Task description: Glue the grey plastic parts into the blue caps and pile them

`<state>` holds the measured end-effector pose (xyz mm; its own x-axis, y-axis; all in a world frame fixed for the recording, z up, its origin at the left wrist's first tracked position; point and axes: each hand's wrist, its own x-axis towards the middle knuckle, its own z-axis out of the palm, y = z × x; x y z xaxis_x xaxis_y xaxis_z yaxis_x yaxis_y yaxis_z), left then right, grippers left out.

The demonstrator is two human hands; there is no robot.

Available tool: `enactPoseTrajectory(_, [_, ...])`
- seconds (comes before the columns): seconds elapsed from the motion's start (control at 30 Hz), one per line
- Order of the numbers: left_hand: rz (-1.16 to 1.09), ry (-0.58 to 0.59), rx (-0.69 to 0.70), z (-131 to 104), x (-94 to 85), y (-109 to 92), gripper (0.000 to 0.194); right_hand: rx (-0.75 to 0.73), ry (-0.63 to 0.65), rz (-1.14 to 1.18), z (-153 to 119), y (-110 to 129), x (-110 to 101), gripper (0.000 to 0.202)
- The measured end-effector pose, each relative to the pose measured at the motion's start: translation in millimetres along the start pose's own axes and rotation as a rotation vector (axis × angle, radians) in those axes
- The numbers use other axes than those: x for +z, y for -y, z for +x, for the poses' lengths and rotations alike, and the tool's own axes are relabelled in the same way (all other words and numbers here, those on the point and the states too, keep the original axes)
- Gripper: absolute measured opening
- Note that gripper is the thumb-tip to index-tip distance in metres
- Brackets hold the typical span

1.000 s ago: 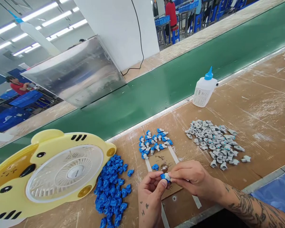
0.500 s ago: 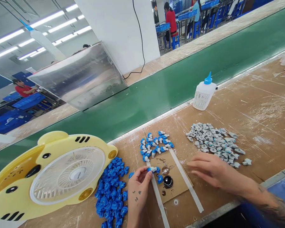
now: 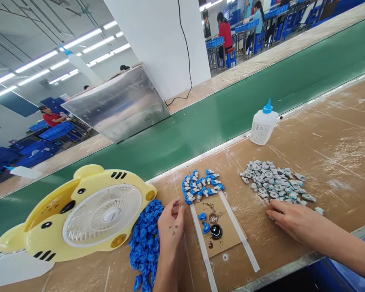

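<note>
Beside the heap of blue pieces [image 3: 146, 239], my left hand [image 3: 171, 223] is raised with loosely curled fingers, a gap before the thumb and nothing visible in it. My right hand [image 3: 288, 219] is at the near edge of the grey pile [image 3: 270, 178], its fingers drawn together over a small grey piece that barely shows. Two blue pieces, one upper [image 3: 202, 216] and one lower [image 3: 206, 228], lie on the taped cardboard [image 3: 228, 235] next to a round black pool [image 3: 216, 231]. Joined blue-and-grey pieces [image 3: 200, 185] are clustered at its far edge.
A yellow animal-shaped fan [image 3: 109, 215] lies at left. A white bottle with a blue nozzle [image 3: 263, 126] stands behind the grey pile. A green belt [image 3: 200, 121] runs along the far side of the brown tabletop [image 3: 331, 162]. People sit at distant tables.
My left hand has let go of a blue-and-grey piece and moved left, off the cardboard. My right hand has moved right to the grey pile. The camera view has shifted.
</note>
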<state>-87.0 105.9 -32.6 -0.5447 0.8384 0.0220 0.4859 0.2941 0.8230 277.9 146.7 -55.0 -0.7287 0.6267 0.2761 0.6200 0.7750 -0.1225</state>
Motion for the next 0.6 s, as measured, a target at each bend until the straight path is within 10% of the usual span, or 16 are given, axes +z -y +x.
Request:
enactPoseTrajectory(0.17, [0.271,0.088,0.084,-14.5,-36.6,6.2,0.020,-0.092,0.009,-0.001,11.9,-3.0,-2.2,0.026])
enactPoseTrajectory(0.37, [0.316,0.101,0.136,-12.5,-37.8,10.3,0.022,0.016,-0.185,0.280,30.0,16.5,-5.2,0.028])
enactPoseTrajectory(0.6, [-0.422,0.089,-0.161,-58.2,-12.1,-8.1,0.035,0.327,-0.068,0.908,54.3,48.8,-7.3,0.024])
